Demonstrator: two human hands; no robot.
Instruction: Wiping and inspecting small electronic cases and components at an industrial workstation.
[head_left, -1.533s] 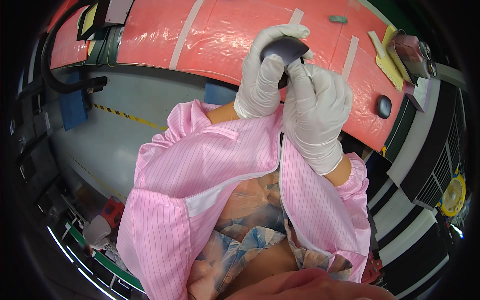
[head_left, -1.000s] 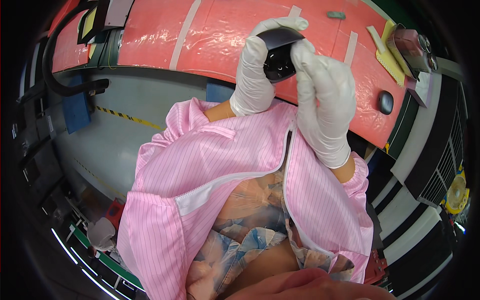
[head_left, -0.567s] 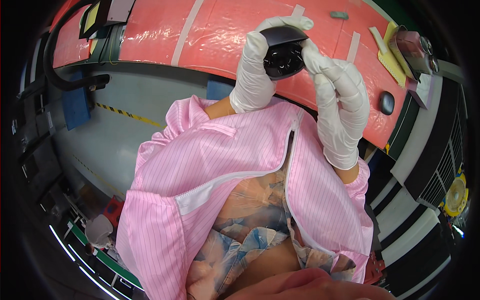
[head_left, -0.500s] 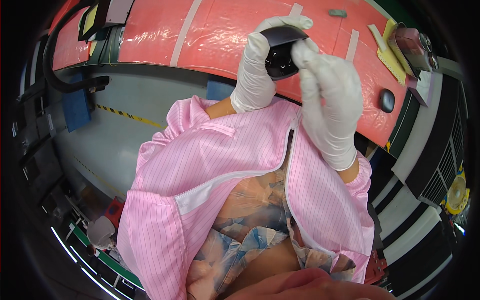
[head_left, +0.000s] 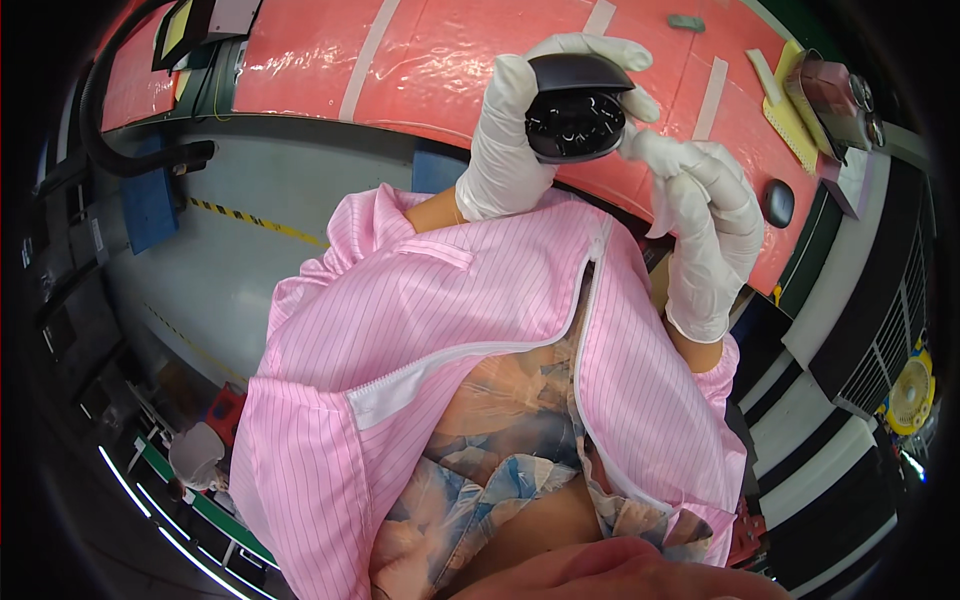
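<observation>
A small black hinged case (head_left: pixel 578 128), shaped like an earbud case, is held up over the bench edge with its lid raised. Its glossy black inside faces me and catches the light. My left hand (head_left: pixel 510 135), in a white glove, wraps round the case from the left, with fingers behind the lid. My right hand (head_left: pixel 712 215), also gloved in white, is just right of the case with its fingers pinched together. Between them is a thin white piece that looks like a cloth (head_left: pixel 660 205), partly blurred and hard to tell from the glove.
A red-covered bench (head_left: pixel 430 70) with pale tape strips spans the top. On it lie a dark rounded case (head_left: pixel 777 203), a small grey-green piece (head_left: pixel 686 22) and a yellow pad (head_left: pixel 790 135) beside a pinkish container (head_left: pixel 825 90). A black flexible hose (head_left: pixel 92 120) curves at left.
My right hand has drawn back from the case toward the right and down, uncovering its inside. My left hand keeps hold, with the case turned a little more toward me.
</observation>
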